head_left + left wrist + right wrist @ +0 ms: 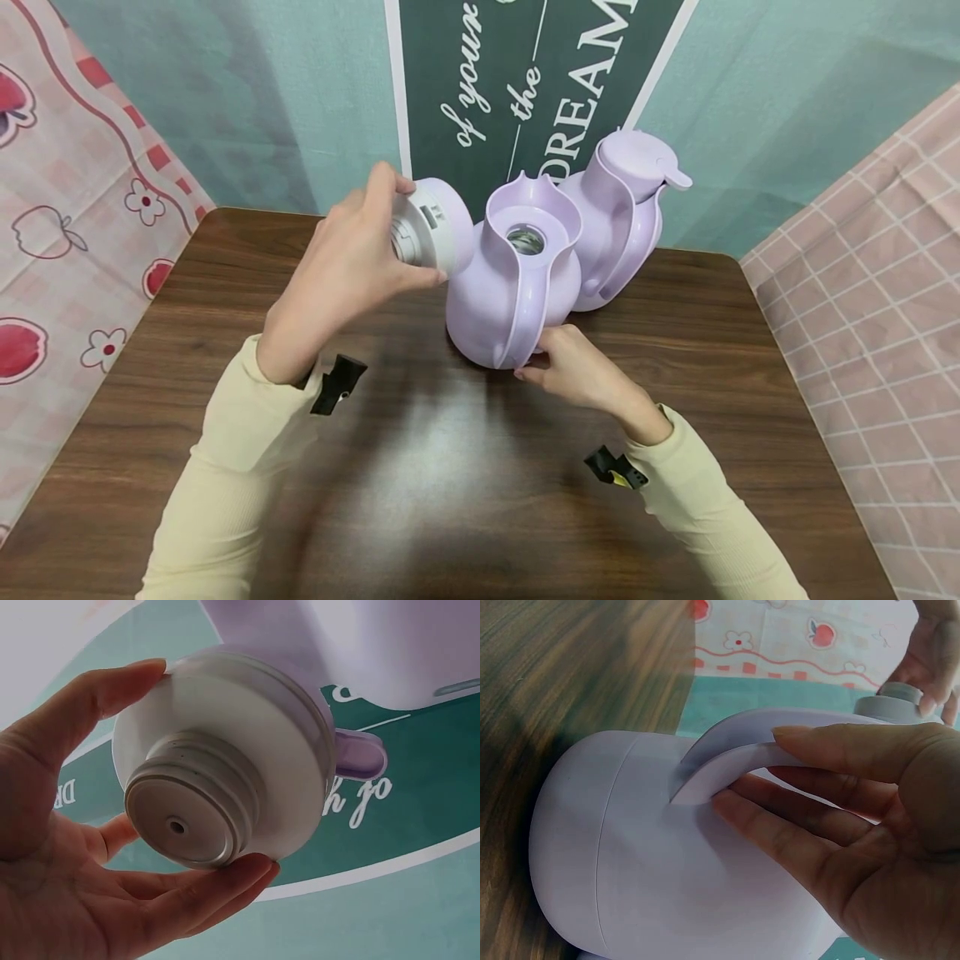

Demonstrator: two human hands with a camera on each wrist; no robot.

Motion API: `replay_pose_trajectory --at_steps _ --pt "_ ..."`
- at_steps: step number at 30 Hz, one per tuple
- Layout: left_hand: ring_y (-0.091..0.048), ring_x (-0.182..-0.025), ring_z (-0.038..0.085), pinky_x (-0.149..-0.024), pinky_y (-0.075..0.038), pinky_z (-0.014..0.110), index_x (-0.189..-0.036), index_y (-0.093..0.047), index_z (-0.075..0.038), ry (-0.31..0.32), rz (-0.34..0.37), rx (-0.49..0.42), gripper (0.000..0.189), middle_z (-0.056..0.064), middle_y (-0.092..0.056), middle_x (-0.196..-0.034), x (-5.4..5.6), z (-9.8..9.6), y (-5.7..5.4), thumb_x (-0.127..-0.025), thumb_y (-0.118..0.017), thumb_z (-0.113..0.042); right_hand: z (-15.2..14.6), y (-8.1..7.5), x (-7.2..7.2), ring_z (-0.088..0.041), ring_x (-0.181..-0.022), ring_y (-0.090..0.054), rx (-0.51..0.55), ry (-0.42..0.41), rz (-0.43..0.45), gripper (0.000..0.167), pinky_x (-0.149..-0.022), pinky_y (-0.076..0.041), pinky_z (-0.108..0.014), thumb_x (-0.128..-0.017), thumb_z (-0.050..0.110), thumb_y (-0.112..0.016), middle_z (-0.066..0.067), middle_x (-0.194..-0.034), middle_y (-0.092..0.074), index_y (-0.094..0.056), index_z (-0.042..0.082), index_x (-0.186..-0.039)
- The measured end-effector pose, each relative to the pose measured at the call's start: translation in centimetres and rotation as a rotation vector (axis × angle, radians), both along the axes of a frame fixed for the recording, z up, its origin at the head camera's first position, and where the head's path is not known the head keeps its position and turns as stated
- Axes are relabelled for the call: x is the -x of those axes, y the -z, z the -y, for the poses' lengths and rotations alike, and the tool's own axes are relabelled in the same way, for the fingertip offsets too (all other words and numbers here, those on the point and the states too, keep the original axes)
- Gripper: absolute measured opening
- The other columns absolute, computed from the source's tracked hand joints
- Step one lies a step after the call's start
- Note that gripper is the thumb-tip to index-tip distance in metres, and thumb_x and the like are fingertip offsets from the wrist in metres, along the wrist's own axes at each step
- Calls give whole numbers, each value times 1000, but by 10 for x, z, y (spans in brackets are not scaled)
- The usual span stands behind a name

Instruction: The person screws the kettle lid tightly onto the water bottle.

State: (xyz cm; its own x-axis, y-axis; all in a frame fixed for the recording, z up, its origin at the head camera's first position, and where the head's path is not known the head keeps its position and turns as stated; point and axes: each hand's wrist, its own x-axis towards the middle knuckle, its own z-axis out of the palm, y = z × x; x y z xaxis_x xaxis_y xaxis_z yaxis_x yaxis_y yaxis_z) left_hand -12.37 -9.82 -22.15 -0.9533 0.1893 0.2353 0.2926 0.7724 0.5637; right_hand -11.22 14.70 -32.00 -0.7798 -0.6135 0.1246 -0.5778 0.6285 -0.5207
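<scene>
My left hand [352, 242] grips a round jug lid [448, 223], tipped on its side just left of the uncapped jug. The left wrist view shows the lid's threaded stopper [191, 802] with a small hole, and a lilac lever [361, 755] at its edge. The lilac vacuum jug [480, 292] stands upright on the table, its round mouth [527, 240] uncovered. Low on the jug's handle [731, 761], my right hand [576, 367] pinches it between thumb and fingers.
A second lilac jug [596, 217], its lid on, stands right behind the first. Around them is the dark wooden table [450, 483]. A teal cloth [315, 100] with a green lettered panel [480, 75] hangs along the back edge, and patterned cloths line both sides.
</scene>
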Motion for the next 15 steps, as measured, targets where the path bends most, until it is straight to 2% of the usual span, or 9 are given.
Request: replay_pose_trajectory --at_steps 15 --pt "-51 -92 28 -78 -39 40 -122 -36 -5 20 -9 -31 74 15 -54 -110 7 -12 -22 -65 -80 -22 0 -1 0 -20 -83 -61 -10 4 3 17 -75 -47 -36 -71 2 -73 -3 -84 -65 -65 4 -86"
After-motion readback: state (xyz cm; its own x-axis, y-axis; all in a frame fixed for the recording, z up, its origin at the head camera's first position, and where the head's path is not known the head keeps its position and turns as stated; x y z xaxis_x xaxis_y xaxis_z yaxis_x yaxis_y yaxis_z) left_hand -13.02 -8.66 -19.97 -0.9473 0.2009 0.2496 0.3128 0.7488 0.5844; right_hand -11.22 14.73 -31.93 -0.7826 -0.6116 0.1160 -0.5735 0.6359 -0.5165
